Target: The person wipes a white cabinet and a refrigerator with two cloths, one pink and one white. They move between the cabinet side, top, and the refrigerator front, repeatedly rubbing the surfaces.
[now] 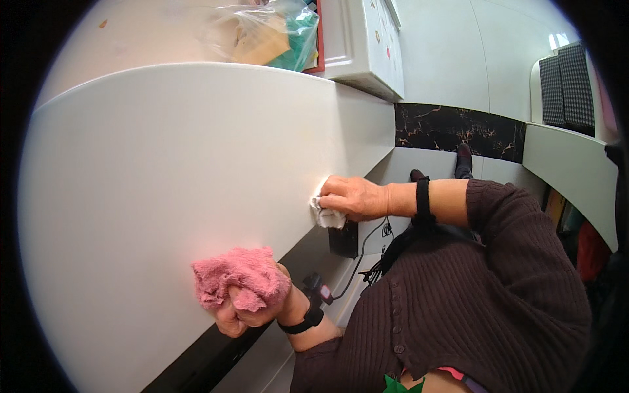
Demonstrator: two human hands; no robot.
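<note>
A fluffy pink cloth (241, 275) is bunched up in my left hand (233, 317), which is turned so that the cloth lies mostly on top of the fingers. That hand is at the front edge of a wide white surface (162, 162). My right hand (354, 197) grips a crumpled white cloth or tissue (329, 216). It rests against the same surface near its front edge, with the fingers curled over the white wad. The part of the wad under the fingers is hidden.
A clear plastic bag (300, 39) with yellow and green contents lies beyond the far edge. Beside it stands a white cabinet (363, 44). Below the front edge hang a cable (366, 240) and a dark plug-like device (319, 290). Checked fabric (567, 88) is at the right.
</note>
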